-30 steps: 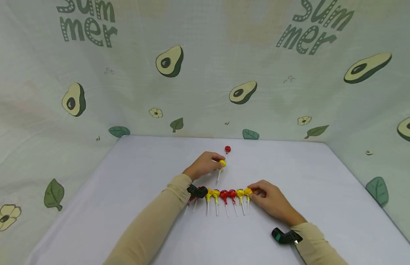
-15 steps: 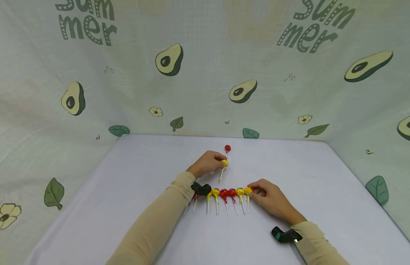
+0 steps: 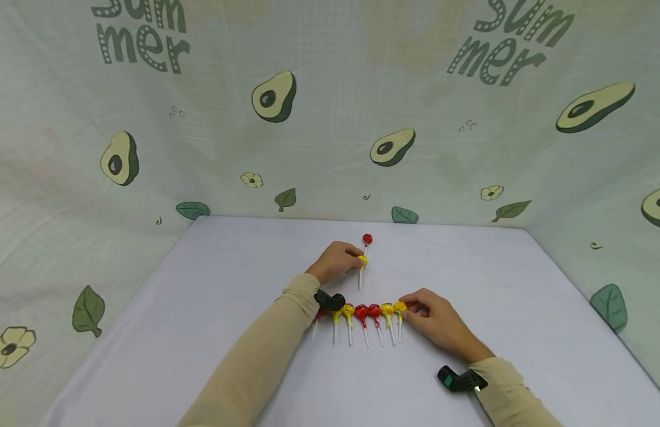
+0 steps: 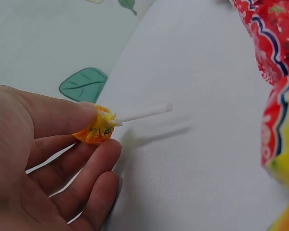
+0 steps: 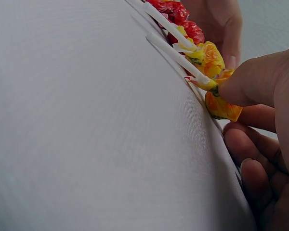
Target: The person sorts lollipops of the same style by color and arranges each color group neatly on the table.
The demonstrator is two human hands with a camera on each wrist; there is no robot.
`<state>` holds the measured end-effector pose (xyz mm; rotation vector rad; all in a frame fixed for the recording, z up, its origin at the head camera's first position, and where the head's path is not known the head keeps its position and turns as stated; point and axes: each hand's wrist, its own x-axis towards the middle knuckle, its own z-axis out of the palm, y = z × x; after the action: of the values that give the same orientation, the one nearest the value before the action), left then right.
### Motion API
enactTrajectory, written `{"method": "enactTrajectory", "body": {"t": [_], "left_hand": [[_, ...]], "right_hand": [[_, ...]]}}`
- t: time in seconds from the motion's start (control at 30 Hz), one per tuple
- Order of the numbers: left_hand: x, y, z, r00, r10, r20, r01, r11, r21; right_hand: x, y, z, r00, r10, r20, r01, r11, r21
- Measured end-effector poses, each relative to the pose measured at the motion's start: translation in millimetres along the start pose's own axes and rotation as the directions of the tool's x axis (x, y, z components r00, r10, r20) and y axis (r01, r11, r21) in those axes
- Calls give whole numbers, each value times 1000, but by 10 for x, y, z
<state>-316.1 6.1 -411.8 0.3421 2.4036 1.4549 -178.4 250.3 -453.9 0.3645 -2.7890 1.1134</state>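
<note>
Backdrop: avocado-print cloth (image 3: 330, 118) hangs behind and at the sides of the table.
Table: white cloth (image 3: 201, 308), bearing everything.
Left hand: left hand (image 3: 335, 262) pinches a yellow lollipop (image 3: 363, 261) by its wrapped head between thumb and fingers; in the wrist view the stick juts free above the cloth.
Right hand: right hand (image 3: 439, 323) rests at the right end of the row, fingertips closed on the end yellow lollipop (image 3: 399, 308).
Row: row of lollipops (image 3: 362, 314), red and yellow heads side by side, sticks toward the person; its left end hides under the left wrist.
Stray: red lollipop (image 3: 367, 239) lies alone, beyond the left hand.
Progress: judging by the layout, most pieces are lined up; the held yellow one and the far red one remain outside the row.
</note>
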Motion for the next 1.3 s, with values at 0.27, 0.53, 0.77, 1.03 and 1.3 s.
{"method": "enactTrajectory", "body": {"t": [0.27,0.53,0.77,1.03,1.3], "left_hand": [[12,26,14,1000,-10,9,9,999,42],[49,24,13,1000,0,-7,1,995,99],[86,15,59,1000,-12,-15,14,992,125],[112,38,84,1000,10,-16,-9,994,109],[143,54,124,1000,11,-22,-8,991,132]], "right_hand": [[2,-1,4,1000,-4,-8,4,1000,4],[7,10,0,1000,-5,-3,5,1000,6],[-1,-17,-7,1000,11,-4,-11,1000,11],[-3,-34,-6,1000,-2,-6,2,1000,9],[1,-17,-5,1000,8,-2,-8,1000,0]]}}
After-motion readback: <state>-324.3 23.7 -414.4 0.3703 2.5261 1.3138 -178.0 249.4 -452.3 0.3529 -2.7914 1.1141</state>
